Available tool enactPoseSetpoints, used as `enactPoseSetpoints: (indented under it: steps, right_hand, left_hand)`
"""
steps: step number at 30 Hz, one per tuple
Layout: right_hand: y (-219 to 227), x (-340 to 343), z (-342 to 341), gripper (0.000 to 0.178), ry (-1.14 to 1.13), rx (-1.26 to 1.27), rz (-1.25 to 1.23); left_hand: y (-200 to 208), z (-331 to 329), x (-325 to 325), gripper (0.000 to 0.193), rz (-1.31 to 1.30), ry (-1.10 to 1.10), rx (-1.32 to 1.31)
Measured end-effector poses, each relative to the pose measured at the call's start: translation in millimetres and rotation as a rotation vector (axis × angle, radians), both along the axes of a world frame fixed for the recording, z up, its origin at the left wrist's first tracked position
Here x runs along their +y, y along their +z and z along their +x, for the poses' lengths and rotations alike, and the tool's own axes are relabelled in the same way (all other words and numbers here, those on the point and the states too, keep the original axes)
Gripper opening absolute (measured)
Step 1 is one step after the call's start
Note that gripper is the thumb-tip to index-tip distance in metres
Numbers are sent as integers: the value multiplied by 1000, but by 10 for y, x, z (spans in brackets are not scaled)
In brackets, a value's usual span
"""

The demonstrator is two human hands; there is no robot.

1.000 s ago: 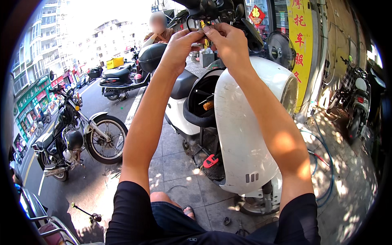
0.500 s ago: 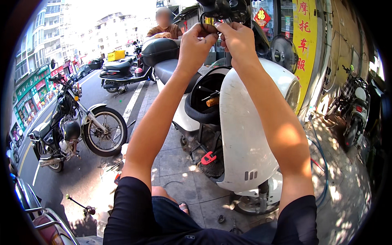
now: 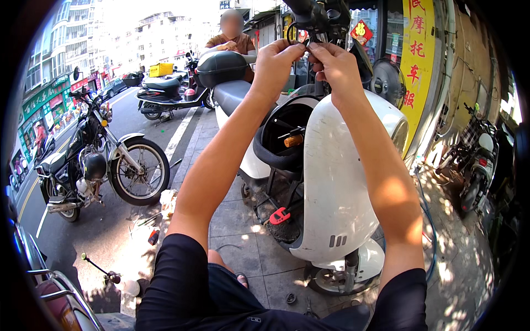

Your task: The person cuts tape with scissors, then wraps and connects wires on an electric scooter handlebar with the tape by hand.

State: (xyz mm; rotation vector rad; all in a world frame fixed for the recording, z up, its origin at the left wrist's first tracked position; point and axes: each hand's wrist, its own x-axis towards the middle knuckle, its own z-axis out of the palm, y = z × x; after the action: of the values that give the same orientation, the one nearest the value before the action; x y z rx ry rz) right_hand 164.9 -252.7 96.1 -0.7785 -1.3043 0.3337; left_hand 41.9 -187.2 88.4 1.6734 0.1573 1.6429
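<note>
Both my arms reach up to the handlebar [image 3: 323, 22] of a white scooter [image 3: 338, 182]. My left hand [image 3: 274, 63] is closed in a pinch, thumb against forefinger, beside a curved black cable [image 3: 289, 34]. Close to it, my right hand [image 3: 338, 67] pinches too, its fingertips nearly meeting the left ones. Something small and dark shows between the fingertips, too small to make out. Below the hands, an orange-handled tool [image 3: 293, 140] lies in a black padded hollow [image 3: 279, 157] behind the front panel. A red handheld meter [image 3: 279, 215] rests on the footboard.
A person [image 3: 231, 41] leans by the scooter's black top box [image 3: 222, 67]. At left stands a black motorcycle [image 3: 94, 160]; farther back is another scooter [image 3: 171, 94]. A fan [image 3: 386, 80] and a blue hose [image 3: 433, 231] are at right. Loose parts [image 3: 291, 298] lie on the paving.
The view has shifted slightly, so the scooter and my hands sit a little lower and farther right. My fingers stay pinched close together at the handlebar.
</note>
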Motion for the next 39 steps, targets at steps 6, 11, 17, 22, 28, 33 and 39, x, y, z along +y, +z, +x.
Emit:
enactPoseSetpoints:
  steps: [6,11,17,22,28,33,39]
  right_hand:
    - [83,143,21,30,-220,-88,49]
    - [116,249,31,35,-428,-156,123]
    - [105,241,42,36,-473,-188,159]
    - [68,290,34,36,-464,-176,227]
    - [78,79,12,27,-293,-209,141]
    - [41,74,61,30,-391,-372,263]
    - [48,55,75,30,-255,-241,202]
  left_hand:
    - [25,-7,-1,23,-13,-4,88]
    - [30,21,-70,23,-39,8,120]
    - [4,121,-73,18,230,126,-148]
    - [-35,107,44,20,236,167,-107]
    - [-38,23,81,25,261,312,30]
    - [30,-9,78,24,301,408,69]
    - [93,-28,61,27,167,192,164]
